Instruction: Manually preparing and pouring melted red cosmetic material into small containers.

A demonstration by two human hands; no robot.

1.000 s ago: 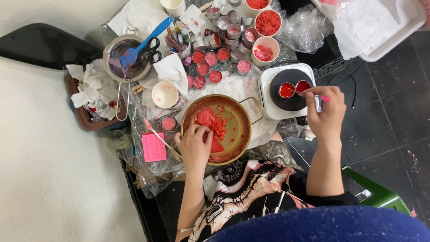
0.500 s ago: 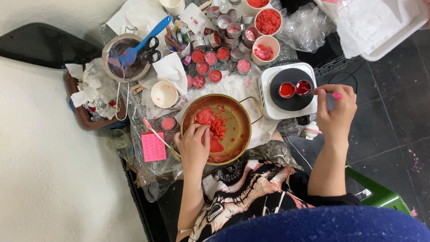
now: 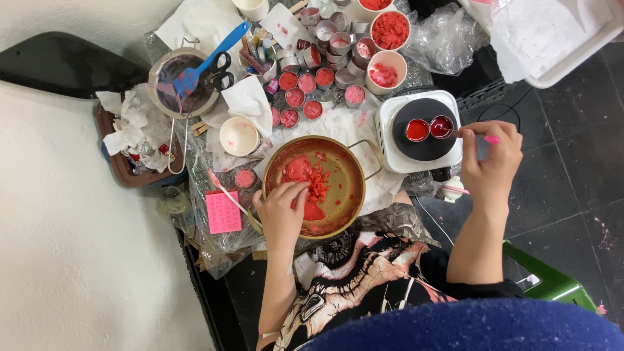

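**Red wax on a crowded counter, a dark tiled floor below**

The person sits over a low counter (image 3: pixel 338 123) wrapped in crinkled clear plastic and paper towels, set against a white wall on one side and black floor tiles (image 3: pixel 572 175) on the other. A green stool edge (image 3: pixel 552 283) shows by their right elbow.

The left hand (image 3: pixel 283 211) reaches into a brass-coloured pan (image 3: pixel 344 195) at the counter's near edge, fingers curled down onto a heap of red wax chunks (image 3: pixel 315 182) lying beside a smear of melted red; I cannot tell whether it grips any. The right hand (image 3: pixel 491 162) hovers just beside a small white hot plate (image 3: pixel 390 153), fingers pinched narrow on a thin stick with a pink end (image 3: pixel 481 136), its tip at the two small cups of red liquid (image 3: pixel 429 128) that sit side by side on the black burner.

Behind the pan stand rows of little round tins (image 3: pixel 305 97) filled with pink and red, and three white bowls of red crumbles (image 3: pixel 389 29) beyond them. To the left, a white cup (image 3: pixel 238 135), a pink sticky note (image 3: pixel 222 212), and a metal strainer pot holding a blue spatula (image 3: pixel 211 55) and black scissors (image 3: pixel 218 71). A white tray (image 3: pixel 572 49) leans in at the far right corner.
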